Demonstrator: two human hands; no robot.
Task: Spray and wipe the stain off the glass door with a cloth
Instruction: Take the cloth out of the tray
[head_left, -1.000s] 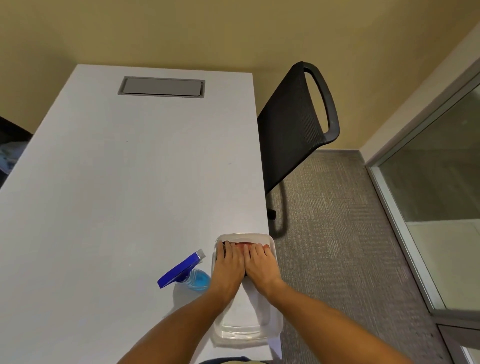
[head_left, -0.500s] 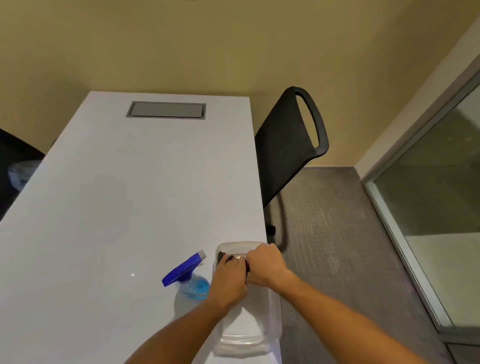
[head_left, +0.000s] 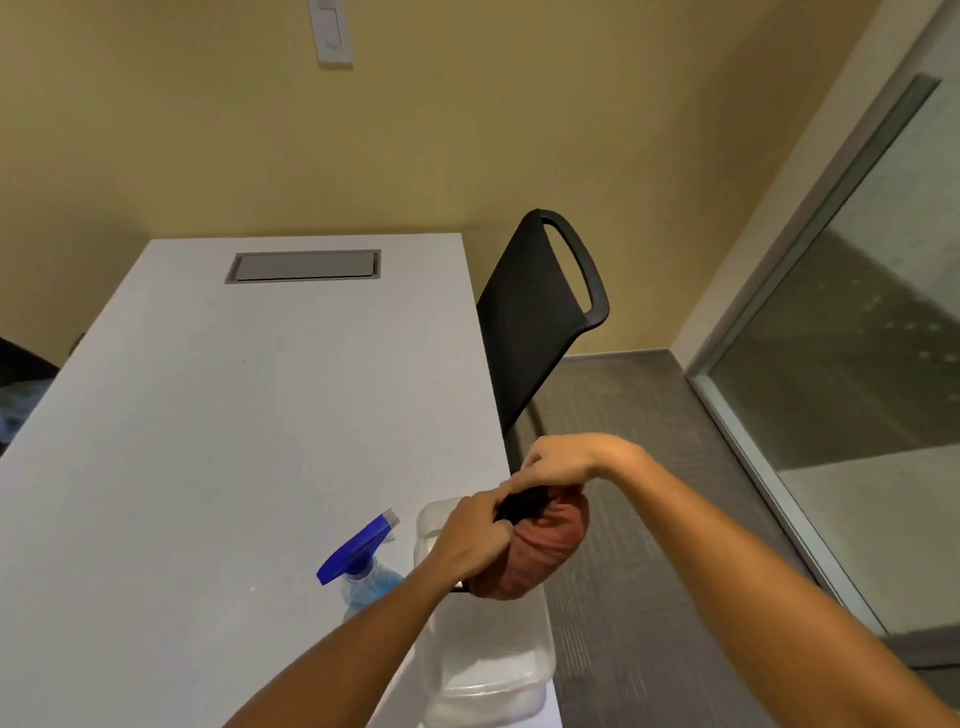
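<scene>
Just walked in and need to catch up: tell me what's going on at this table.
A person is holding a bunched reddish-brown cloth in both hands, above a clear plastic container at the near right corner of the white table. The left hand grips the cloth from the side and the right hand pinches it from the top. A spray bottle with a blue trigger stands untouched beside the container. The glass door is off to the right, not yet sprayed or wiped.
</scene>
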